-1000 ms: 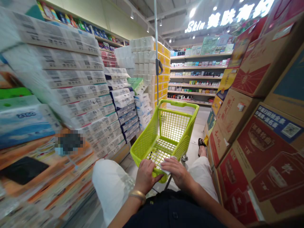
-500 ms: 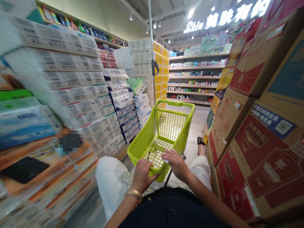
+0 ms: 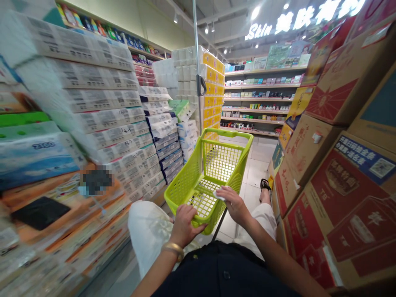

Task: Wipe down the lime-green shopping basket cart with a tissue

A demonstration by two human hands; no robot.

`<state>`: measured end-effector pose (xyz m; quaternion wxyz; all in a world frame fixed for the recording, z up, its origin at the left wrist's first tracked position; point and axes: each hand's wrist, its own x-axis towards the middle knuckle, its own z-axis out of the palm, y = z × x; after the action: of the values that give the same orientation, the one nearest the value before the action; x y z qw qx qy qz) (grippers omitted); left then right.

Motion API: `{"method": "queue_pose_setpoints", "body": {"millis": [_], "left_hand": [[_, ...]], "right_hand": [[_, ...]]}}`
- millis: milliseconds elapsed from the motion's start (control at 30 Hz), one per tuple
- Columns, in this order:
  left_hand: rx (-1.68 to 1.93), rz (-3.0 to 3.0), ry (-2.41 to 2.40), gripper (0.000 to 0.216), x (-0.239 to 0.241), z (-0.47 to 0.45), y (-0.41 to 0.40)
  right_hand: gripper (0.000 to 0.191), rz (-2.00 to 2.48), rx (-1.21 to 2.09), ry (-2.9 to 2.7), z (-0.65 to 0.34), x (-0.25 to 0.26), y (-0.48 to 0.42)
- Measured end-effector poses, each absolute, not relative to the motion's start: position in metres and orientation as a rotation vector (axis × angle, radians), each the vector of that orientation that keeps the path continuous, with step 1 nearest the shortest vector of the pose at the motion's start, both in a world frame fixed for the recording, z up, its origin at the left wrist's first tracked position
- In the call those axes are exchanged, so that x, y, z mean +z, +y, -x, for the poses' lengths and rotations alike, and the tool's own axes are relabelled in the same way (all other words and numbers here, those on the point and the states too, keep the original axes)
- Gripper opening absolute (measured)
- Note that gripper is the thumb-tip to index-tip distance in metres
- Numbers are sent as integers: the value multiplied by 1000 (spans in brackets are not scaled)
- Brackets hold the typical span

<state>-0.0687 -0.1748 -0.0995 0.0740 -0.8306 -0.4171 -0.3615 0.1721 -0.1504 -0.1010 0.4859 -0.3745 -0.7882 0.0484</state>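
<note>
A lime-green plastic shopping cart point(image 3: 182, 192) with lattice walls stands between my knees, its basket holding nothing that I can make out. My left hand point(image 3: 185, 222), with a gold bangle at the wrist, is wrapped over the near rim at the left corner. At the right side of the basket, my right hand point(image 3: 231, 202) presses a small white wipe point(image 3: 219, 195) against the rim. The fingers of that hand are bent over the wipe, and part of it is hidden under them. A thin metal leg point(image 3: 219, 226) shows below the basket.
Tall stacks of wrapped paper packs point(image 3: 102, 99) rise on the left. A dark phone-like slab point(image 3: 41, 212) lies on orange packs point(image 3: 102, 214) there. Red and brown cartons point(image 3: 337, 194) line the right. Beyond the cart stand yellow packs point(image 3: 213, 88) and product shelves point(image 3: 256, 109).
My right hand has slid the wipe slightly forward and up along the basket's right rim. My left hand keeps its place on the near rim. The view has shifted a little.
</note>
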Motion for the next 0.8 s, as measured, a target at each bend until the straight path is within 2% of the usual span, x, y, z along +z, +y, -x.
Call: {"method": "queue_pose_setpoints", "body": {"millis": [100, 333, 567, 800], "left_hand": [[-1097, 2497, -1255, 33, -97, 68, -175], [-1056, 2503, -1248, 26, -102, 72, -174], [-1026, 2579, -1293, 31, -98, 66, -176], [-1057, 2589, -1233, 22, -99, 65, -179]], "right_hand": [[36, 949, 110, -1861, -171, -102, -150], [34, 743, 205, -2157, -138, -108, -184], [37, 969, 37, -1934, -158, -94, -152], [36, 778, 101, -2177, -136, -104, -184]]}}
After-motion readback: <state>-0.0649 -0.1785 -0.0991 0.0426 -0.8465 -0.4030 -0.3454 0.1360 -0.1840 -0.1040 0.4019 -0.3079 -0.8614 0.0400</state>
